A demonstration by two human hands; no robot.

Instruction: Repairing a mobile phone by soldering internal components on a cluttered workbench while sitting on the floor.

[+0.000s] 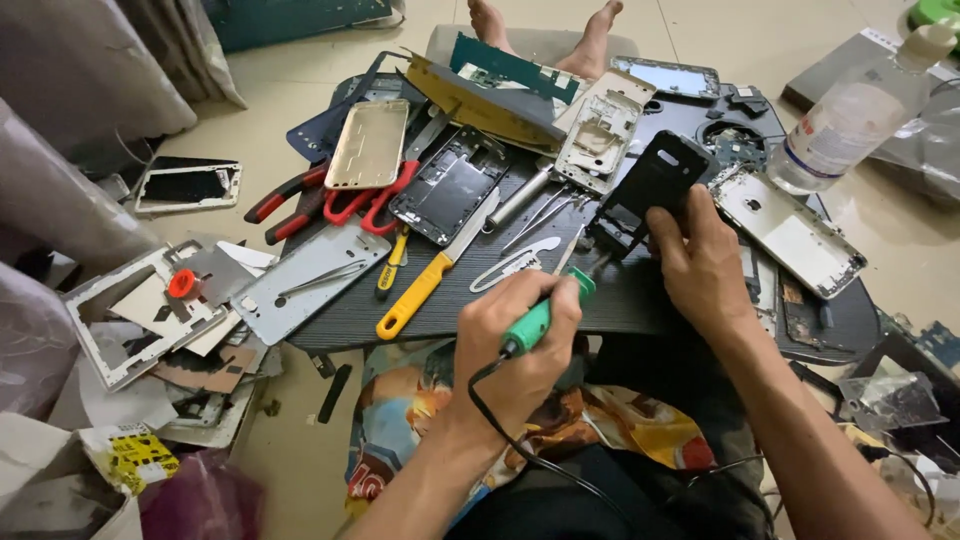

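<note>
Soldering iron (540,318) in left fingers (500,320)

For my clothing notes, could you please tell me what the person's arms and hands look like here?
Both forearms are bare, with no sleeves in view. The left hand and the right hand wear no gloves, and I can see no rings, watch or wristband on either one. There are no markings that I can make out.

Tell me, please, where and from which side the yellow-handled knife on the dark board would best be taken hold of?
Probably by the yellow handle of the knife, coming from its lower-left end. The handle lies free on the dark board, pointing toward the person, while the blade runs up under the black phone frame and beside the red pliers. The left hand, holding the green soldering iron, is nearest.
</note>
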